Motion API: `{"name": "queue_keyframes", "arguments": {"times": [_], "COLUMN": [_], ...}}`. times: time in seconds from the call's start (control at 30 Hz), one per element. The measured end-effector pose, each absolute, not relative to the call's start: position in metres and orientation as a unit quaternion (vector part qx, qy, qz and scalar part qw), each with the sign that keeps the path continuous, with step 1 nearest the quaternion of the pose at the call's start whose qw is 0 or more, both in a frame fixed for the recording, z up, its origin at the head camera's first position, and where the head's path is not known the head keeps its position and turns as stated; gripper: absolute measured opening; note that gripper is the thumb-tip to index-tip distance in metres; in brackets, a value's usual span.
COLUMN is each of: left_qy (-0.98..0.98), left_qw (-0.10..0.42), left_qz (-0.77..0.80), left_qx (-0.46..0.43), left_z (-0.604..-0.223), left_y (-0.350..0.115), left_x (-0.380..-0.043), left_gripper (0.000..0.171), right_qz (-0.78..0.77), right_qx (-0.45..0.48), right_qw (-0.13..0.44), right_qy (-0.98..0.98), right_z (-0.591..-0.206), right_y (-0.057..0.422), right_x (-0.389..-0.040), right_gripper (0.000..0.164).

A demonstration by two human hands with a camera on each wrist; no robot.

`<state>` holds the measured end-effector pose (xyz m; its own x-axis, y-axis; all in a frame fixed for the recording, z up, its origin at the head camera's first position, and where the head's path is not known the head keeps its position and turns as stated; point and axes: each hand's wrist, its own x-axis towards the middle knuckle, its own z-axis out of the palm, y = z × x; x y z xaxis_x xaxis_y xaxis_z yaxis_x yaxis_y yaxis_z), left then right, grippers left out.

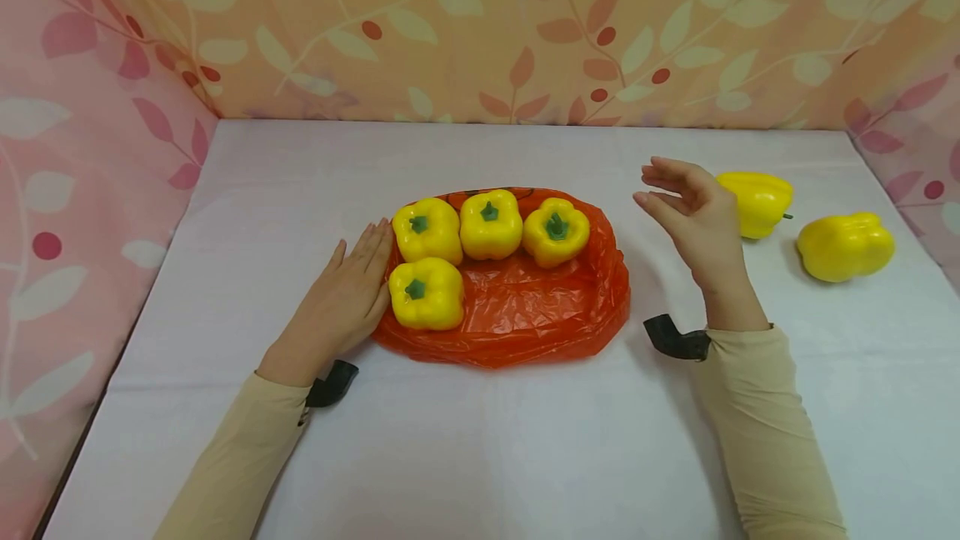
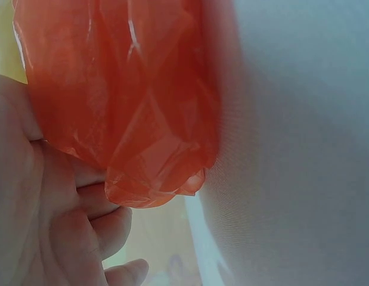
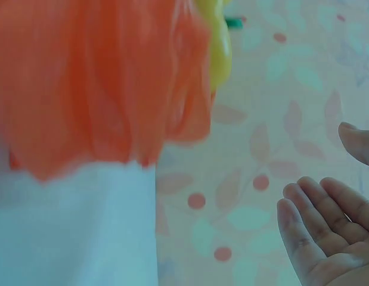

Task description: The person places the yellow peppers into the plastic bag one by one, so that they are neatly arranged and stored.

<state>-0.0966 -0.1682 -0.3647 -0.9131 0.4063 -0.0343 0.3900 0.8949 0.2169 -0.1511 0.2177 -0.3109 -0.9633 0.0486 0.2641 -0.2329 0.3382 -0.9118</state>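
Note:
A red plastic bag (image 1: 525,307) lies spread on the table with its mouth rolled open. Three yellow bell peppers stand in a row along its far side: a left one (image 1: 438,236), a middle one (image 1: 491,236) and a right one (image 1: 553,248). Nearer, at its left end, sits another yellow bell pepper (image 1: 435,307). My left hand (image 1: 337,298) rests straight-fingered against the bag's left side, and the left wrist view shows its fingers beside the red plastic (image 2: 130,101). To the right of the bag my right hand (image 1: 697,219) is raised, fingers apart from thumb, holding nothing.
Two more yellow bell peppers lie on their sides at the right: one (image 1: 757,202) just behind my right hand, the other (image 1: 846,248) farther right. White cloth covers the table (image 1: 480,440). Patterned fabric (image 1: 480,32) rises at the back and both sides.

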Motion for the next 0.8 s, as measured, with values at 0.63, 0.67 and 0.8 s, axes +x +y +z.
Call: {"name": "queue_keyframes", "arguments": {"times": [0.63, 0.67, 0.8], "left_qy": [0.974, 0.974, 0.973], "left_qw": [0.042, 0.043, 0.043], "left_qz": [0.103, 0.103, 0.105], "left_qx": [0.198, 0.198, 0.199], "left_z": [-0.366, -0.366, -0.366], "left_y": [-0.167, -0.167, -0.168], "left_x": [-0.098, -0.098, -0.097], "left_gripper": [0.063, 0.063, 0.063], "right_qz": [0.694, 0.694, 0.696], "right_qx": [-0.127, -0.139, -0.182], "right_qw": [0.224, 0.228, 0.234], "right_qy": [-0.672, -0.669, -0.654], "right_z": [-0.319, -0.319, -0.319], "right_y": [0.269, 0.271, 0.280], "right_x": [-0.168, -0.168, -0.170], "right_gripper": [0.033, 0.033, 0.035]}}
